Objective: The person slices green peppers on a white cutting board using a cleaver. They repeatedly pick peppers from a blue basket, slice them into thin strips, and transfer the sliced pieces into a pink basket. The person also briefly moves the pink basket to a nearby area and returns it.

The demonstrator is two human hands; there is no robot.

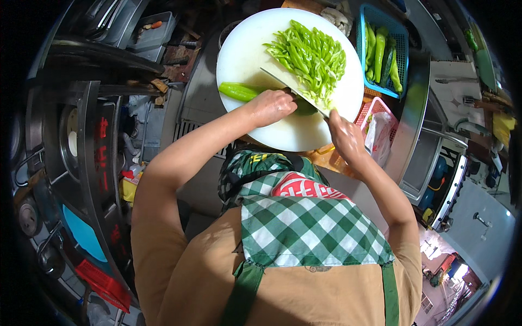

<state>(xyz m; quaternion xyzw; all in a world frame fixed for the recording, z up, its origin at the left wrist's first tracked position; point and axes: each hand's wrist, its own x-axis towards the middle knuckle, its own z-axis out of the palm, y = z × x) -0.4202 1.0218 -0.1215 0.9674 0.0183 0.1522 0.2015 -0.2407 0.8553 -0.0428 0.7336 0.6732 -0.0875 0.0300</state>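
A round white cutting board (244, 45) lies before me. My right hand (341, 129) grips the handle of a kitchen cleaver (288, 86), whose blade stands on edge and slants to the upper left across the board. Just left of the blade, my left hand (274, 106) presses down on a long green pepper (238, 91), fingers curled against the steel. The pepper's left end sticks out past the hand; its cut end is hidden behind fingers and blade. Beyond the blade spreads a heap of sliced green pepper (314, 57).
A blue plastic basket (403, 40) with several whole green peppers (380, 53) stands right of the board. Nearer me, a pink basket (377, 105) holds a clear plastic bag (379, 134). A crumpled cloth (337, 18) lies behind the board. Steel sinks (69, 175) line the left side.
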